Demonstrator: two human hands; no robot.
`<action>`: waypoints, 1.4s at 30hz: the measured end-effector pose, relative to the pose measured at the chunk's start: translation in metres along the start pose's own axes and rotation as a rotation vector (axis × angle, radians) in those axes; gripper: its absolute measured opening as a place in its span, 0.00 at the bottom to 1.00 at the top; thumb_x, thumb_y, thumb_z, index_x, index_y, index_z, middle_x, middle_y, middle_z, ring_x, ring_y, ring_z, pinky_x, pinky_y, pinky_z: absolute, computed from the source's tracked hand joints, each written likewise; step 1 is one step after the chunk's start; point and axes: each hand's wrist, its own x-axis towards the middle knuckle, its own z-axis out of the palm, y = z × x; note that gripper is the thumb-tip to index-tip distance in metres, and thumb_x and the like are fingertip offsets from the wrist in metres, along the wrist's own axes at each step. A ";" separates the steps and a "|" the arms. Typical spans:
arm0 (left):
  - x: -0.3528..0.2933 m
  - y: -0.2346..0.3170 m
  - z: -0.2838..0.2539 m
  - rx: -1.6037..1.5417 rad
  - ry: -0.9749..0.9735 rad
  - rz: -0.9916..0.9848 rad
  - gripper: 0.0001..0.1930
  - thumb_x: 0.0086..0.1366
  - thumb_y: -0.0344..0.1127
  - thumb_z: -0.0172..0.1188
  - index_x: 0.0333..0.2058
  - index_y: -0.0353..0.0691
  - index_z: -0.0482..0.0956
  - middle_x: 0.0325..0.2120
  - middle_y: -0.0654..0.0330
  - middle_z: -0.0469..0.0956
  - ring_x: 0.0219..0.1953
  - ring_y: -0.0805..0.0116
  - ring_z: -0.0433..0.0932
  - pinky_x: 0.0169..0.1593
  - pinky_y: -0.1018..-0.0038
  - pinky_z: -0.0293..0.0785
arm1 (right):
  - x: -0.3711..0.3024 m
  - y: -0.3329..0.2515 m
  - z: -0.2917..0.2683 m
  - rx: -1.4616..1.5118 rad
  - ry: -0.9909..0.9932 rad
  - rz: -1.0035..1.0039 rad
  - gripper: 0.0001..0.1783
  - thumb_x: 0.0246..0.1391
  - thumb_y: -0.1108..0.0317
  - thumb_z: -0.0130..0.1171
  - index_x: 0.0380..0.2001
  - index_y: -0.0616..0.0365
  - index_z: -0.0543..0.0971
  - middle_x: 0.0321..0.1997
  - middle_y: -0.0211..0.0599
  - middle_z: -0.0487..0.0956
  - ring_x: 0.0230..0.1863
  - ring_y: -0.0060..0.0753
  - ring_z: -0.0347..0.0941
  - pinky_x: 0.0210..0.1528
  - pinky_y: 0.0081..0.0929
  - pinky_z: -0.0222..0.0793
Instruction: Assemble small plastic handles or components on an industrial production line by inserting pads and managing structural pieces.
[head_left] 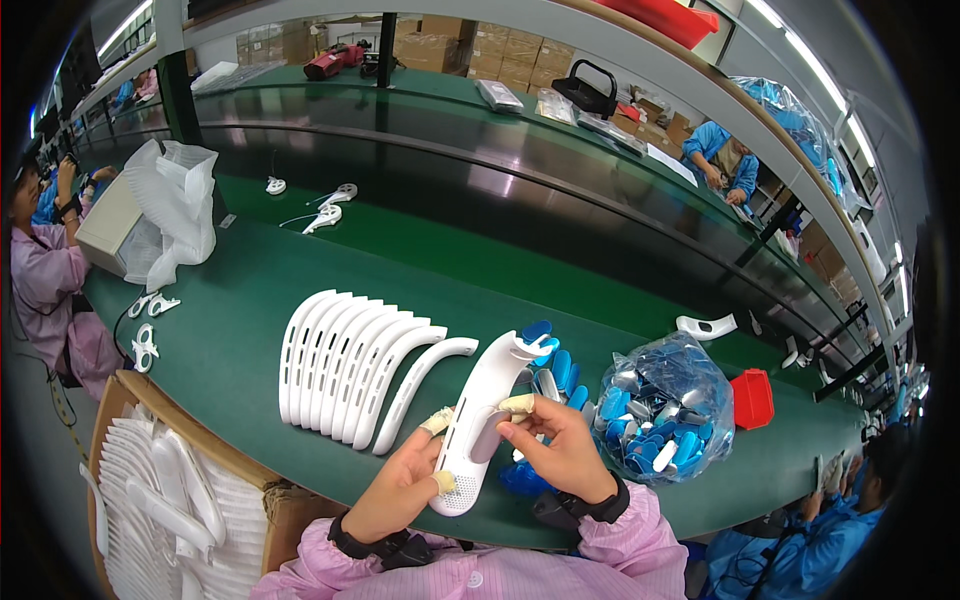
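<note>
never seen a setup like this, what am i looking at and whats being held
There is no machine, just a person's two hands with some fingertips covered. The one picture comes from a wide fisheye camera on their head, looking down, so straight edges bend. The left hand holds a white curved piece; the right hand pinches a greyish oval piece over its face. On the green table are a row of white slotted pieces, a plastic bag of ovals, and a red tray.

From my remote station I log a factory assembly floor: long green counter (240, 290), dark conveyor belt (400, 165), rowed white curved parts (338, 375), smocked co-workers (718, 150).
</note>
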 end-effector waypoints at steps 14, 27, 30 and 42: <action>0.007 -0.005 0.007 0.083 0.110 0.042 0.40 0.54 0.20 0.61 0.62 0.33 0.49 0.56 0.53 0.65 0.57 0.67 0.66 0.56 0.72 0.65 | -0.001 0.001 0.015 -0.274 0.039 -0.219 0.10 0.50 0.76 0.60 0.38 0.64 0.77 0.28 0.33 0.77 0.27 0.18 0.71 0.27 0.16 0.66; 0.014 -0.016 0.010 0.100 0.248 0.120 0.32 0.58 0.20 0.55 0.60 0.31 0.52 0.52 0.52 0.68 0.52 0.69 0.69 0.53 0.74 0.67 | 0.006 0.003 0.026 -0.338 0.312 -0.387 0.21 0.45 0.74 0.65 0.44 0.64 0.73 0.38 0.38 0.73 0.38 0.29 0.70 0.30 0.23 0.67; 0.013 -0.015 0.007 0.175 0.217 0.157 0.31 0.58 0.19 0.55 0.60 0.32 0.53 0.52 0.52 0.67 0.53 0.69 0.68 0.54 0.73 0.66 | 0.005 0.007 0.021 -0.078 0.374 -0.226 0.29 0.46 0.72 0.66 0.52 0.64 0.68 0.43 0.38 0.74 0.42 0.28 0.72 0.36 0.22 0.71; 0.014 -0.021 0.008 0.248 0.194 0.225 0.30 0.60 0.20 0.53 0.60 0.32 0.52 0.54 0.53 0.64 0.54 0.68 0.66 0.57 0.74 0.62 | 0.008 0.018 0.010 0.314 -0.097 0.333 0.24 0.51 0.68 0.64 0.50 0.63 0.71 0.41 0.33 0.79 0.35 0.16 0.73 0.33 0.13 0.67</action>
